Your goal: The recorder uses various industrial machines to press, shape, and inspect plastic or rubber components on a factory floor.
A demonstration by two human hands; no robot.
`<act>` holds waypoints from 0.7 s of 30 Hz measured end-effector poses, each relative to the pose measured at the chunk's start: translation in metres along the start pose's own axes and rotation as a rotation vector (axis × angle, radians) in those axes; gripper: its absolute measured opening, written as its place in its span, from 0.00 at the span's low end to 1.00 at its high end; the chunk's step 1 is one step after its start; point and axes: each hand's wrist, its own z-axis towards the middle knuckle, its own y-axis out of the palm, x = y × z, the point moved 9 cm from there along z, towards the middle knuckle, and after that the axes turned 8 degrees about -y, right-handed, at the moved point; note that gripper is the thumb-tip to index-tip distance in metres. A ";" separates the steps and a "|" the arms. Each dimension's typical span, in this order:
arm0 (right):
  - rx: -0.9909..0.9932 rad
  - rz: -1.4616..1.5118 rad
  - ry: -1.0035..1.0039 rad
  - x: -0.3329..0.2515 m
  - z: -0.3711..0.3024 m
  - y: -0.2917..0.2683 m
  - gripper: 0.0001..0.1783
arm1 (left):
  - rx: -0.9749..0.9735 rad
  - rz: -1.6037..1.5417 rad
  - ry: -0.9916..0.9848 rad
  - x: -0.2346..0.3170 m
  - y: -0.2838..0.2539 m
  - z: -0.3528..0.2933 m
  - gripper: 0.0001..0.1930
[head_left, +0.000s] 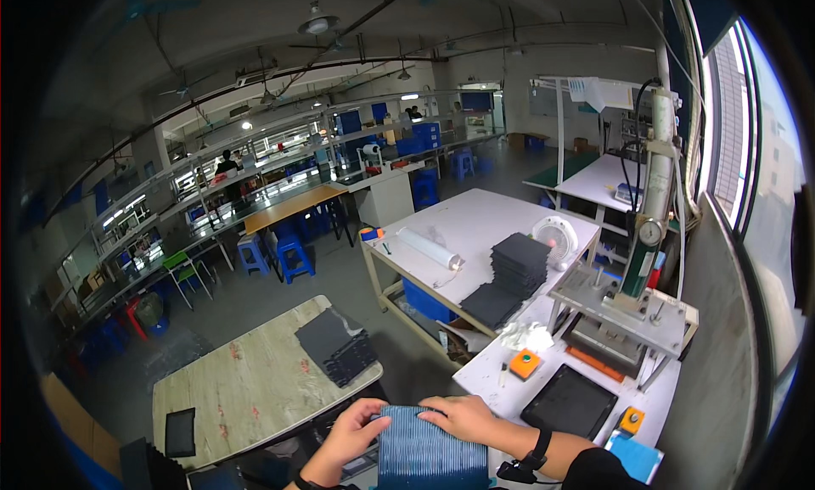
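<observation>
A stack of thin blue sheets, their edges showing as fine parallel lines, is in front of me at the lower middle. My left hand grips its far left corner, thumb on the near side and fingers bent around the edge. At the far right corner, my right hand holds the stack with curled fingers. A black strap circles my right wrist. The stack's lower end runs out of the picture, so its support is hidden.
Right of me, a white bench carries a black tray, orange button boxes and a press. Dark sheets lie on the wood-patterned table at left. A white table ahead holds stacked dark sheets and a fan.
</observation>
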 end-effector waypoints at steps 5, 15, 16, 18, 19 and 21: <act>-0.100 -0.083 -0.224 -0.037 0.030 0.056 0.17 | 0.211 -0.006 -0.046 -0.026 -0.052 -0.020 0.14; -0.260 0.016 -0.186 -0.077 0.053 0.091 0.19 | 0.411 -0.062 0.051 -0.026 -0.101 -0.049 0.15; -0.186 0.022 -0.235 -0.076 0.053 0.089 0.18 | 0.392 -0.107 0.055 -0.023 -0.096 -0.048 0.14; -0.204 0.031 -0.207 -0.075 0.051 0.083 0.16 | 0.411 -0.101 0.055 -0.019 -0.087 -0.048 0.14; -0.211 0.031 -0.215 -0.077 0.052 0.077 0.16 | 0.423 -0.086 0.050 -0.019 -0.084 -0.048 0.14; -0.238 0.035 -0.179 -0.072 0.049 0.068 0.17 | 0.456 0.039 0.084 -0.012 -0.080 -0.049 0.14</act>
